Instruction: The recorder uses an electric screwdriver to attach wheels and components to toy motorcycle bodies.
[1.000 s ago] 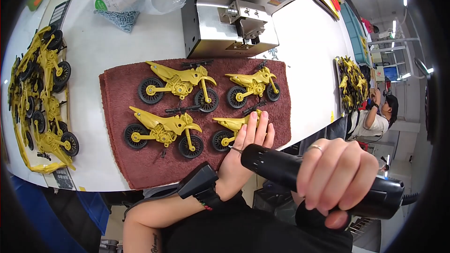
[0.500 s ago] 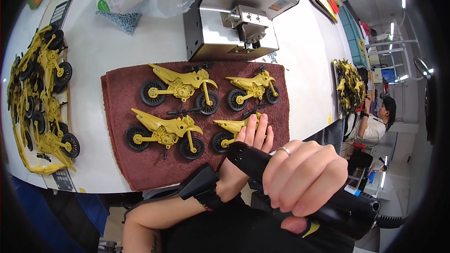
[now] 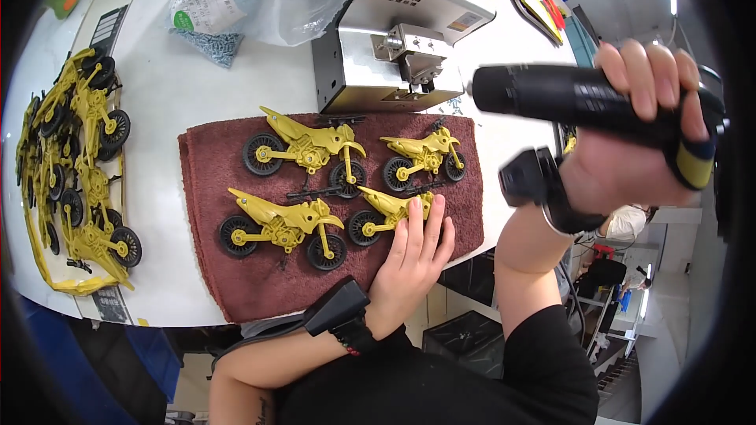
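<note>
Four yellow toy motorcycles with black wheels lie on a dark red towel (image 3: 260, 291). My left hand (image 3: 405, 267) rests with stretched fingers on the near right motorcycle (image 3: 384, 202), hiding part of its body and front. Raised at the right, my right hand (image 3: 630, 153) is closed around a black electric screwdriver (image 3: 543, 93). Its tip points left, toward the screw feeder (image 3: 386, 31), and stands apart from the towel. The others are the far left motorcycle (image 3: 307, 142), the far right motorcycle (image 3: 421, 149) and the near left motorcycle (image 3: 279, 220).
At the left a shallow tray (image 3: 59, 287) is piled with more yellow motorcycles. A clear plastic bag (image 3: 291, 0) and a bag of small screws (image 3: 213, 46) lie beside the feeder. Loose screws (image 3: 455, 105) are scattered near the feeder's foot. Another person (image 3: 628, 223) is at the far right.
My right hand has lifted the screwdriver up and away from the near right motorcycle, toward the feeder's right side. My left hand stays on that motorcycle.
</note>
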Tool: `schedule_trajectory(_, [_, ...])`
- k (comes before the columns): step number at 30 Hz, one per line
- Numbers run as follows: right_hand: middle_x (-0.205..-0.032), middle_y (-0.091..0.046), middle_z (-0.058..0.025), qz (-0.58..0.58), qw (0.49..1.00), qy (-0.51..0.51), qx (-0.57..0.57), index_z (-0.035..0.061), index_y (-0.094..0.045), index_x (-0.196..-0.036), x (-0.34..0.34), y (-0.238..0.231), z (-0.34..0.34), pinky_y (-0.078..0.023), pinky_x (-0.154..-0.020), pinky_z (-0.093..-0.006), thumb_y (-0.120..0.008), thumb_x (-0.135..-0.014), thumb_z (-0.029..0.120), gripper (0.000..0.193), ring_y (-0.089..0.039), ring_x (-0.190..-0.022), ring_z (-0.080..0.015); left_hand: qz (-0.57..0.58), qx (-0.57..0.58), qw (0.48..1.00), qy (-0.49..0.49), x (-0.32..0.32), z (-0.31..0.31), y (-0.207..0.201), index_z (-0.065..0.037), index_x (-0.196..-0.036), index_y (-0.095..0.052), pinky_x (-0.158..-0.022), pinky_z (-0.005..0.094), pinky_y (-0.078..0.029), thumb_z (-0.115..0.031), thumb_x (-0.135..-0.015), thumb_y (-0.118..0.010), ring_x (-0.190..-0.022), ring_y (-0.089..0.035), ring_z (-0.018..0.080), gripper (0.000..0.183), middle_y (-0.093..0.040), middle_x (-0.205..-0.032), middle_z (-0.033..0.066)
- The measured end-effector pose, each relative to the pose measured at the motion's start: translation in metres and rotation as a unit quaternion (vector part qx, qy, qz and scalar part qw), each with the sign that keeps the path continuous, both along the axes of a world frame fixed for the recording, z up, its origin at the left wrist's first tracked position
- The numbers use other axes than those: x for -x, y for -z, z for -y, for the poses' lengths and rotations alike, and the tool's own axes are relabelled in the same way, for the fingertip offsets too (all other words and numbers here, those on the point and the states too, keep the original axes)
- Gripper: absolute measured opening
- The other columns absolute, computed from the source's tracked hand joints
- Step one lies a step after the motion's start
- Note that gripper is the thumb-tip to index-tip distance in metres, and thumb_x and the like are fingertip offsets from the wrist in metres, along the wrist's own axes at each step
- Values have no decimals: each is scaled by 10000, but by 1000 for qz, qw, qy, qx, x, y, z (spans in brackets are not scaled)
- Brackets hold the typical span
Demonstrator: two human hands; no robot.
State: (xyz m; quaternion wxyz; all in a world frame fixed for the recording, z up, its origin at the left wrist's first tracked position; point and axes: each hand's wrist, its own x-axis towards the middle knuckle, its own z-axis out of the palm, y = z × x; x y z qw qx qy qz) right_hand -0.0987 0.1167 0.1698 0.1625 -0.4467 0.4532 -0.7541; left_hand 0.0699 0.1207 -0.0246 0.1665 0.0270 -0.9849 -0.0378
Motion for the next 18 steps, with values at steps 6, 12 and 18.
schedule_trajectory(6, [-744,-439,-49,-30,999,31,-13,46,-459,-913,9,32,31,-357,-679,-353,-530,-748,118,193,-441,-647,-164,-20,-46,999,12,-3,2,-2,-149,-1340,-394,-1015,401,-337,-179,-855,-440,-1244,-411,362,488,-387,-1384,210])
schedule_trajectory(12, [-756,-454,-20,9,993,-93,-69,78,-438,-924,-14,24,6,-363,-689,-310,-570,-778,89,197,-467,-645,-124,18,-143,989,-17,-5,12,-23,-164,-1337,-400,-1025,457,-311,-166,-836,-475,-1264,-380,369,507,-400,-1366,217])
schedule_trajectory(18, [-710,-514,-23,15,991,-103,-86,99,-427,-869,-57,38,-16,-436,-604,-299,-650,-746,57,258,-532,-576,-136,47,-44,997,-37,-11,8,-8,-123,-1280,-436,-976,335,-315,-210,-872,-420,-1246,-418,303,418,-447,-1341,180])
